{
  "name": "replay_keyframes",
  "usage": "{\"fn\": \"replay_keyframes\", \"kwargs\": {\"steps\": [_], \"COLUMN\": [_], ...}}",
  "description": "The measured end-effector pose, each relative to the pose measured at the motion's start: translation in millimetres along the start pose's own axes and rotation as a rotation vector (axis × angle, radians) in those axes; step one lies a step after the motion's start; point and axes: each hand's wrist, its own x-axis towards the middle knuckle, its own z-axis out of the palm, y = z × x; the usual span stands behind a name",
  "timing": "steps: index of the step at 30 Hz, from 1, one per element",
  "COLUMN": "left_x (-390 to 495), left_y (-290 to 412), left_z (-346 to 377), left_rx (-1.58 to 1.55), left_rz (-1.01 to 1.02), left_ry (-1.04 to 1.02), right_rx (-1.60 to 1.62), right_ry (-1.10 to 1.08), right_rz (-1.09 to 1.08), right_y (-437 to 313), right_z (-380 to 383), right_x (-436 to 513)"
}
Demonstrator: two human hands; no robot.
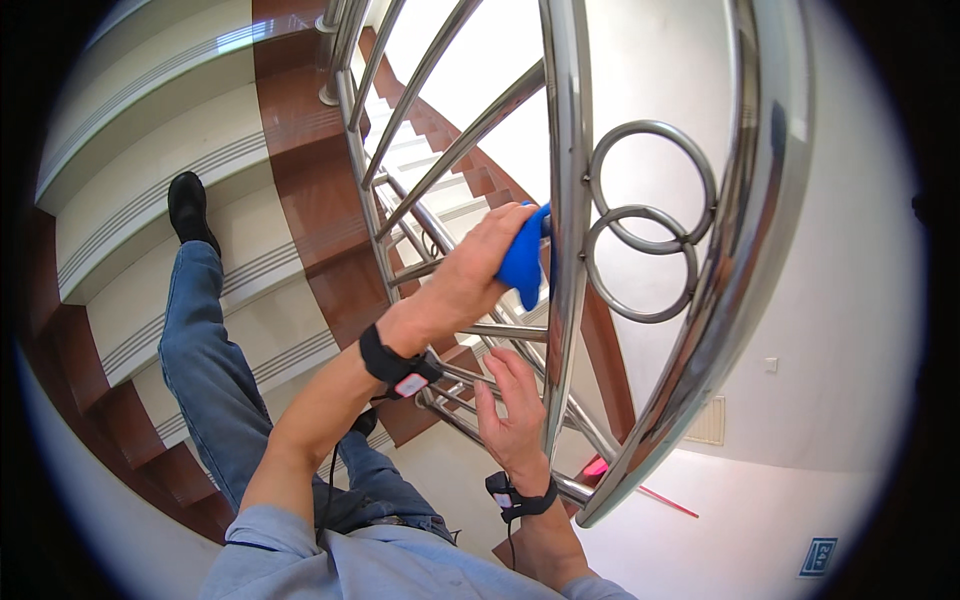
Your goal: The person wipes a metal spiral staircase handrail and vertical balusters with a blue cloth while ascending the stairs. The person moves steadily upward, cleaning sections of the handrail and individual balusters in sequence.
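A blue cloth [525, 259] is gripped in my left hand [469, 262], bunched around one of the slanted metal bars close to where it joins the long rail [566, 225]. That rail is the lower of two in a polished stainless steel stair railing. Below and to the right, my right hand [514, 412] is bare, its fingers loosely curled and apart, beside the same rail. Two interlocking metal rings [651, 225] sit between this rail and the thick handrail [757, 247]. Each wrist wears a black strap with a small device.
Pale stair treads with brown borders [292, 150] descend on the left, where my black shoe [187, 202] rests. Another flight [450, 187] shows through the bars. A pink-red stick [671, 502] lies beyond the handrail's end. A blue sign [817, 557] is on the wall.
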Motion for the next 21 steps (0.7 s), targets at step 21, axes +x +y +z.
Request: {"fn": "replay_keyframes", "kwargs": {"steps": [21], "left_x": [-72.4], "left_y": [-100.0], "left_z": [17.5], "left_rx": [0.078], "left_rz": [-0.185], "left_ry": [0.199], "right_rx": [-0.162], "right_ry": [-0.004], "right_rz": [-0.03], "right_y": [9.8], "right_z": [15.4], "right_x": [42.7]}}
